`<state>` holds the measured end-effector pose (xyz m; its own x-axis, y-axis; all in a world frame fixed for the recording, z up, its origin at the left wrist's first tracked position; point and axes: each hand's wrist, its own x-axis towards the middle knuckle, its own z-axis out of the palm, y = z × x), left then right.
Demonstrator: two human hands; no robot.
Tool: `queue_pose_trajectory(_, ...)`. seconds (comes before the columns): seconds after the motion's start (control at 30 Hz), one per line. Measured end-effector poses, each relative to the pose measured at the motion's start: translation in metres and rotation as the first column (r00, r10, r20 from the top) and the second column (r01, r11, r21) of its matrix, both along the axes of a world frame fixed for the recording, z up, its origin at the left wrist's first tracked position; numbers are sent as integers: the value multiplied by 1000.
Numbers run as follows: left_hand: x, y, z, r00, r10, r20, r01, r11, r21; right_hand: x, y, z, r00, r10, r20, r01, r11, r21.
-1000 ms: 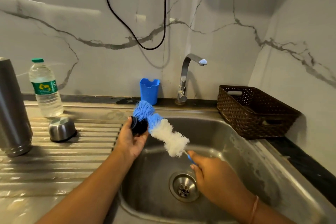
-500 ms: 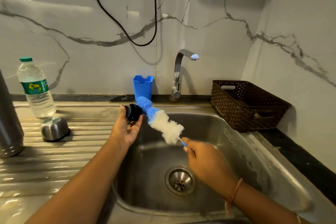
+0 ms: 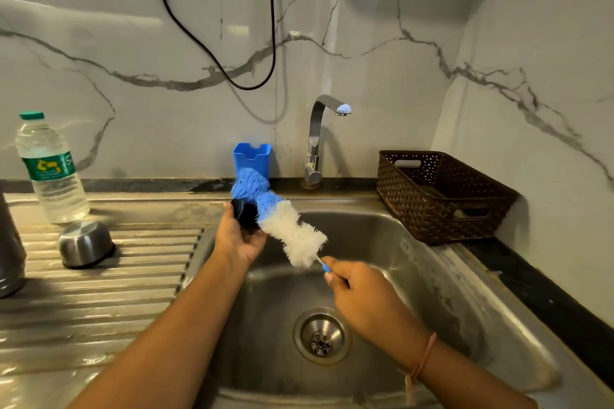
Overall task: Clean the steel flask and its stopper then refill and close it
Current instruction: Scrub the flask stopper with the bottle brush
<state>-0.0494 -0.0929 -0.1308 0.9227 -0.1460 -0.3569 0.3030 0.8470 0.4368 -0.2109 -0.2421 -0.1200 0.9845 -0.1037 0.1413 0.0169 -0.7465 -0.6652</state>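
Observation:
Over the steel sink (image 3: 432,276), my left hand (image 3: 237,237) grips the black stopper (image 3: 244,212). My right hand (image 3: 357,292) holds the blue handle of a bottle brush (image 3: 282,219) with blue and white bristles; the bristles lie against the stopper. The steel flask (image 3: 10,249) stands at the far left edge on the ribbed drainboard, mostly cut off. Its steel cup lid (image 3: 84,244) sits upside down on the drainboard. A plastic water bottle (image 3: 50,169) with a green cap stands behind it.
The tap (image 3: 319,136) stands behind the sink with no water running. A blue holder (image 3: 252,158) sits left of the tap. A brown woven basket (image 3: 442,192) is on the counter at the right. A black cable hangs on the marble wall.
The brush has slid along the stopper in my left hand, its blue end now above the stopper. The view shifted slightly, so the flask sits further off the left edge.

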Motion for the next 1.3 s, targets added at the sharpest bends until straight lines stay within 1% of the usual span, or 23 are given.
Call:
queue_pose_trajectory(0.07, 0, -2, -4, 999, -40, -7, 41, 993, 110, 5, 3, 6, 1000, 3, 8, -3, 999, 42)
queue_pose_trajectory(0.1, -1, -2, -6, 998, -59, -9, 59, 991, 123, 8, 3, 8, 1000, -3, 13, 2, 999, 50)
queue_pose_trajectory(0.17, 1, 1, -8, 999, -51, 11, 50, 998, 48, 11, 3, 10, 1000, -12, 20, 11, 998, 60)
queue_pose_trajectory(0.27, 11, 16, -5, 999, 31, 42, -29, 998, -64, 4, 3, 4, 1000, 7, 15, -8, 999, 52)
queue_pose_trajectory(0.37, 21, 33, -11, 991, 135, -18, -136, 978, -156, -8, 9, -7, 999, 38, -11, -37, 999, 29)
queue_pose_trajectory(0.43, 22, 37, -13, 987, 159, -36, -163, 970, -180, -7, 12, -8, 999, 40, -10, -39, 999, 30)
queue_pose_trajectory(0.57, 8, 17, -3, 996, 11, 86, -1, 994, -106, 12, 9, 4, 1000, -11, 23, 11, 999, 35)
queue_pose_trajectory(0.63, 2, 10, 4, 994, -23, 110, 35, 994, -105, 14, 9, 5, 999, -14, 45, 14, 1000, 19)
queue_pose_trajectory(0.7, 4, 16, 5, 996, 8, 92, 1, 996, -95, 6, 11, -1, 999, 14, 45, -14, 1000, -14)
queue_pose_trajectory(0.77, 12, 29, 0, 997, 66, 39, -62, 994, -95, -6, 14, -12, 998, 46, 32, -46, 999, -26)
queue_pose_trajectory(0.83, 15, 35, -8, 997, 76, -10, -76, 995, -64, -8, 14, -17, 998, 54, 13, -53, 998, -25)
queue_pose_trajectory(0.93, 4, 23, -8, 1000, -21, -3, 21, 997, 78, 4, 11, -7, 1000, -2, 28, 3, 1000, -20)
queue_pose_trajectory(1.0, -2, 12, -1, 997, -68, 37, 64, 991, 118, 12, 9, 2, 999, -25, 46, 25, 1000, -13)
queue_pose_trajectory(1.03, -3, 11, 2, 996, -67, 60, 61, 993, 99, 13, 9, 3, 998, -26, 51, 27, 1000, -15)
queue_pose_trajectory(1.1, 0, 17, 5, 997, -13, 71, 12, 1000, 18, 5, 9, 1, 999, -8, 53, 9, 1000, -19)
queue_pose_trajectory(1.17, 5, 30, 5, 995, 87, 39, -83, 992, -94, -12, 11, -8, 998, 29, 52, -27, 999, -32)
queue_pose_trajectory(1.2, 6, 36, 2, 991, 132, 13, -130, 984, -124, -21, 13, -12, 998, 49, 42, -47, 998, -37)
queue_pose_trajectory(1.23, 6, 40, 0, 988, 152, -1, -151, 981, -125, -27, 14, -15, 998, 62, 25, -60, 997, -45)
queue_pose_trajectory(1.3, 5, 42, -2, 991, 135, 6, -134, 985, -109, -28, 14, -14, 998, 62, 10, -62, 997, -52)
